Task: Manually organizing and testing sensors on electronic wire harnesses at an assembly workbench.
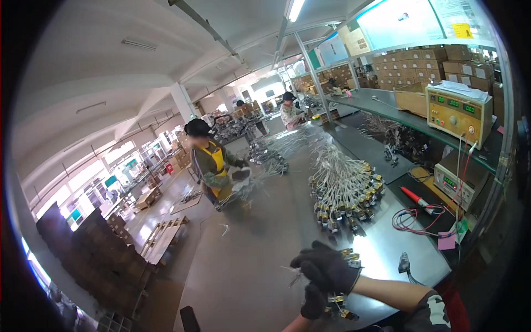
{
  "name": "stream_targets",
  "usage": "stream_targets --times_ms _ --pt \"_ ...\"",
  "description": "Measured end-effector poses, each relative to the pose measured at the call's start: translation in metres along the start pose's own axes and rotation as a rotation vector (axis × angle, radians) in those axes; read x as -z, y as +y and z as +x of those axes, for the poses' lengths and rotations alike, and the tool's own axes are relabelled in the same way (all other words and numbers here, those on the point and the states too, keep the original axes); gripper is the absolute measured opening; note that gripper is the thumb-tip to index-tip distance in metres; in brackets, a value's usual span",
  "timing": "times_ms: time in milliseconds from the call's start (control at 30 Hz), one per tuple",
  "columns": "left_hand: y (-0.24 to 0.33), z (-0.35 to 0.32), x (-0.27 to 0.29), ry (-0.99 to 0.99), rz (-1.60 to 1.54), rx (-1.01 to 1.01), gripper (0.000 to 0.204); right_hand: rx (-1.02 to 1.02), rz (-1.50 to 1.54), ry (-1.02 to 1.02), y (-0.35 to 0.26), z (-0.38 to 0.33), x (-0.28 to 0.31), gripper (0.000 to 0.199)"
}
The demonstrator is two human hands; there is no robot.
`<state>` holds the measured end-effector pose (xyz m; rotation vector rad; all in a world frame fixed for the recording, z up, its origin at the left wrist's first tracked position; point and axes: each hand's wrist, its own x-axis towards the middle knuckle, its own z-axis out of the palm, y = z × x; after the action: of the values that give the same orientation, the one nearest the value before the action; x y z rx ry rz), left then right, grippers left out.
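My right hand (332, 268), in a dark glove, reaches in from the right over the near end of the metal table. Its fingers are curled around a bundle of white-wired parts (350, 257) with black and yellow ends. Loose wire ends (293, 274) stick out on its left side. Just below, my left hand (313, 302), also gloved, is closed against the same bundle, its fingers mostly hidden. More black and yellow ends (344, 314) hang out beneath the hands. Beyond them lies a large fanned pile of similar wired parts (345, 191).
A black plug on a cord (405, 263) lies right of my hands. Farther right are a red probe (416, 199), a small meter (453, 182) and a yellow-fronted instrument (456, 113) on a shelf. Across the table (243, 265), a person in a yellow apron (218, 160) handles wires.
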<state>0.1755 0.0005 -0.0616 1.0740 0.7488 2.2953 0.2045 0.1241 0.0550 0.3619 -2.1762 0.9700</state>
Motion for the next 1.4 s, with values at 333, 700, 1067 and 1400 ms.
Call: stream_targets --times_ms 333,700,1067,1400 --pt "-0.015 0.057 0.022 -0.454 -0.734 -0.239 0.077 0.103 0.111 -0.106 0.004 -0.003 -0.007 0.031" --pt "0.019 0.046 -0.002 0.406 0.332 0.291 0.031 -0.437 0.353 0.183 0.030 -0.041 0.066 0.027" --pt "0.004 0.017 0.005 0.406 0.418 0.389 0.027 0.121 -0.066 -0.007 0.025 -0.012 0.047 0.053" --pt "-0.017 0.036 -0.002 0.566 0.003 0.043 0.071 0.235 0.174 -0.258 0.032 -0.011 0.029 0.047"
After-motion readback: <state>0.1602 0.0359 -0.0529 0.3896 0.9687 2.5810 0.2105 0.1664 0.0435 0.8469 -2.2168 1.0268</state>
